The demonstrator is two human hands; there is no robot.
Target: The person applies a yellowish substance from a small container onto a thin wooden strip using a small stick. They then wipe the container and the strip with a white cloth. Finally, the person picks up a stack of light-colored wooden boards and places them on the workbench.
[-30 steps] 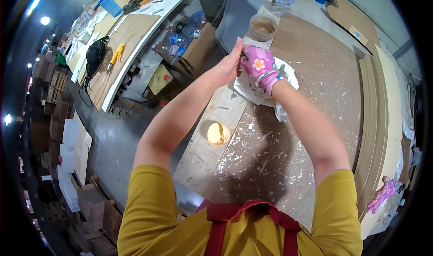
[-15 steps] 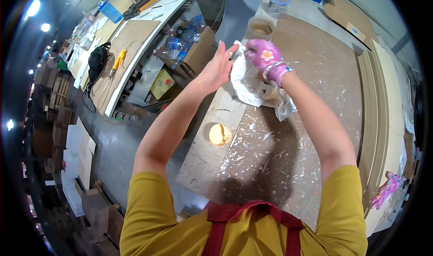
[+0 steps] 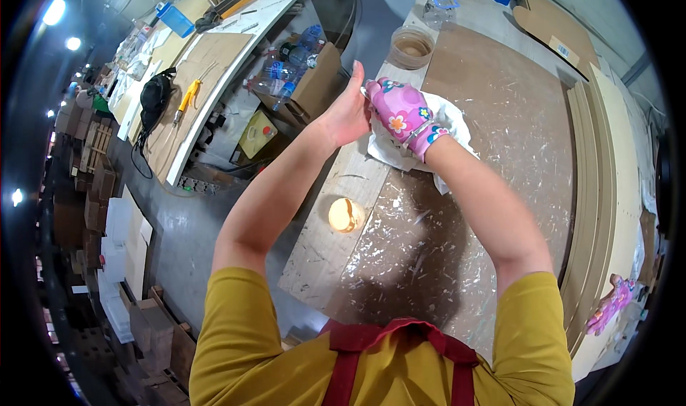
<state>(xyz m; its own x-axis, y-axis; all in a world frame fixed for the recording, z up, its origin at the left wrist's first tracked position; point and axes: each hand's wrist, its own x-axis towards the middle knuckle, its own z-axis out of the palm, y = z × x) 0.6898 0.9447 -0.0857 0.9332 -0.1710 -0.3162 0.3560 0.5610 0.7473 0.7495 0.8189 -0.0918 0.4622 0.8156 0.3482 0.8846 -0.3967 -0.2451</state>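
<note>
My bare left hand (image 3: 348,114) is raised over the left edge of the workbench, its thumb stretched up and apart. Its fingertips are hidden behind my right hand (image 3: 404,116), which wears a pink flowered glove and is closed on a crumpled white cloth (image 3: 389,151). Glove and cloth press against the left hand's finger side. Part of the cloth spreads out behind the glove and hangs below it. Nearer to me, a small round jar (image 3: 346,215) with a bright, pale yellow top stands on the light board.
The brown bench sheet (image 3: 500,120) is flecked with white. Beyond my hands are a clear tub (image 3: 412,47) and a plastic bottle (image 3: 439,9). Long panels (image 3: 597,191) line the right side, with another pink glove (image 3: 611,306). At left, a side table holds a yellow-handled tool (image 3: 188,98).
My right hand has moved nearer and slightly left, turning its back toward me and covering the left fingers. The cloth has bunched beneath and behind the glove.
</note>
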